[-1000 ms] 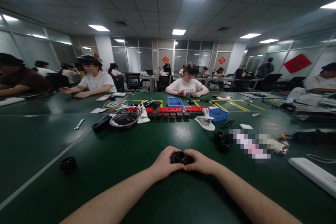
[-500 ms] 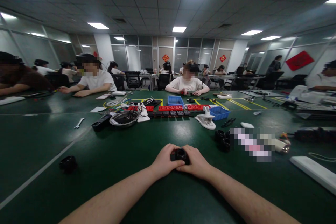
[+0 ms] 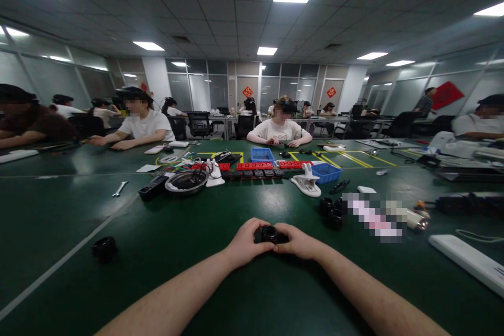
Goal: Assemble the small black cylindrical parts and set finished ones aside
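A black ring-shaped part [image 3: 269, 233] with a round opening on top is between my two hands, low over the green table [image 3: 189, 283] near the middle. My left hand [image 3: 250, 241] curls round its left side, the thumb in front. From the right, my right hand [image 3: 294, 241] grips the same part, its thumb near the left thumb. The underside of the part and several fingertips are hidden. A similar black part [image 3: 104, 249] stands alone on the table at the left. Several more black parts [image 3: 331, 212] sit together to the right, beyond my right hand.
A metal bowl [image 3: 186, 182], a white clip stand [image 3: 307, 181], blue bins [image 3: 326, 172] and red strips [image 3: 254, 166] lie across the middle. A wrench [image 3: 120, 189] is at left, a white bar [image 3: 466, 260] at right. A person [image 3: 280, 128] sits opposite.
The view has shifted slightly. The fingers of my right hand have moved a little around the black part, and more dark surface shows beside it. Both hands still hold it.
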Demonstrator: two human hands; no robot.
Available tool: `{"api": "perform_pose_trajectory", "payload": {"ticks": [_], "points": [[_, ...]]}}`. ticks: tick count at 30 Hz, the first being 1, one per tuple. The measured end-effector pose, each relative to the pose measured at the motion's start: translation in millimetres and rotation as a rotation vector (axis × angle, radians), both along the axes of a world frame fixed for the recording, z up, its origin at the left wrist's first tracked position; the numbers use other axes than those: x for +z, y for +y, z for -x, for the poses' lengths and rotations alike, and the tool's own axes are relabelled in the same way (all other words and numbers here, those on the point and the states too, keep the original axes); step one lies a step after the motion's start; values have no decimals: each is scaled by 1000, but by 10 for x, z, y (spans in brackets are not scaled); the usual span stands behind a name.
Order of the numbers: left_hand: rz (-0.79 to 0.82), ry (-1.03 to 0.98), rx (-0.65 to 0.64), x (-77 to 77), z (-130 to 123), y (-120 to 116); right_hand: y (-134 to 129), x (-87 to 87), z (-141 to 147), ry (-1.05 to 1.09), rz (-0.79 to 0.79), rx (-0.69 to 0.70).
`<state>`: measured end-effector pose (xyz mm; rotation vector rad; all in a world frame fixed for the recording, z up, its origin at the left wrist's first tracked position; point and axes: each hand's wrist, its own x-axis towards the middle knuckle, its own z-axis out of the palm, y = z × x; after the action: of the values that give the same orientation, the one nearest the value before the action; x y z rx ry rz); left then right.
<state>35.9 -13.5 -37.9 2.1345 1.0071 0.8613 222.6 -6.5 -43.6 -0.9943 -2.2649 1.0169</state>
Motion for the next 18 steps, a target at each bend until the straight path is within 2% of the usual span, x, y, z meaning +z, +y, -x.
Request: {"api": "perform_pose_trajectory", "payload": {"ticks": [5, 10, 14, 18], "points": [[9, -11, -8, -38, -2, 16, -2, 26, -11, 44, 47, 42], [24, 8, -2, -47, -4, 25, -20, 56, 3, -16, 83, -19], [30, 6, 1, -63, -17, 27, -13, 0, 41, -94, 46, -158], [37, -10, 107, -115, -73, 28, -49, -69, 159, -320, -156, -388]]}}
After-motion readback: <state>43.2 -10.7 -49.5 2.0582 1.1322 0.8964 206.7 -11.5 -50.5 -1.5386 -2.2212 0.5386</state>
